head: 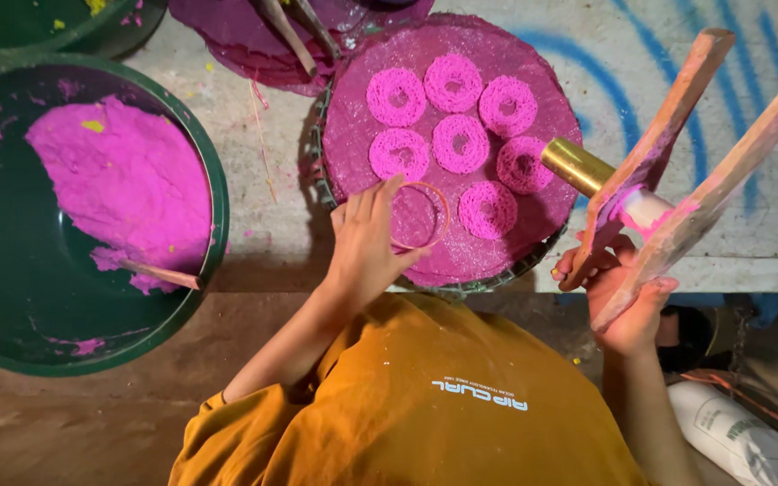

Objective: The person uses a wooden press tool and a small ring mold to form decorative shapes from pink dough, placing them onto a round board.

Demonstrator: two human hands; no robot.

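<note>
Pink-stained woven mat (366, 135), round, lies on the bench (749, 252) and carries seven pink dough spirals (459, 142) in a loose cluster. Left of it, a big green basin (11, 306) holds a mound of pink dough (123, 180) with a wooden stick (159, 273) poking in. The right hand (623, 297) has its grip closed around a wooden lever press (677, 153) with a brass barrel (576, 165), tilted over the mat's right edge. The left hand (366, 238) pinches a thin ring (420, 216), set flat on the mat's near side.
</note>
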